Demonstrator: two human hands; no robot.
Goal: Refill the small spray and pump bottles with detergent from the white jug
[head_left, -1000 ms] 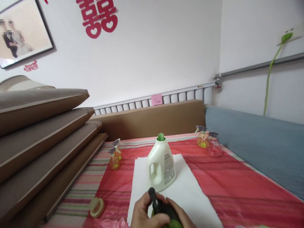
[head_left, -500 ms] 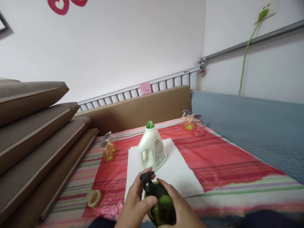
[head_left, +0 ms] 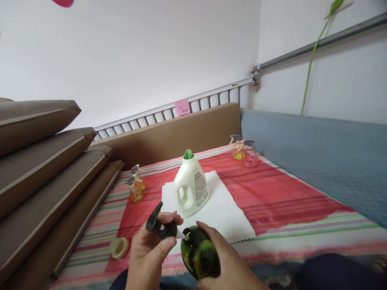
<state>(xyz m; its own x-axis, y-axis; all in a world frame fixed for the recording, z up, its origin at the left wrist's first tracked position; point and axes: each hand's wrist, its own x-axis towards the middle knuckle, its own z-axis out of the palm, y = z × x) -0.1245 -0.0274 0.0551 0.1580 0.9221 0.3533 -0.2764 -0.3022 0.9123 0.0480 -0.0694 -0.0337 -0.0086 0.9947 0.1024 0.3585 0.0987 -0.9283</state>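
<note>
My left hand (head_left: 151,249) grips a black pump head (head_left: 165,227) between thumb and fingers, tilted to the left. Its pale tube end reaches to the open mouth of a dark green bottle (head_left: 201,253). Around the right side of that bottle my right hand (head_left: 223,257) is wrapped. Just beyond my hands a white jug (head_left: 190,189) with a handle stands upright on a white cloth (head_left: 226,209). Something green sits in the jug's mouth (head_left: 189,154).
Small spray bottles stand at the left (head_left: 136,189) and at the back right (head_left: 249,155). A pale round lid (head_left: 119,247) lies at the left on the striped cover (head_left: 302,241). Brown cushions (head_left: 45,177) are stacked on the left; a blue padded side (head_left: 317,161) borders the right.
My left hand has moved left with the pump head, which is now lifted off the bottle's mouth and tilted. My right hand still holds the bottle. The camera view has shifted slightly.
</note>
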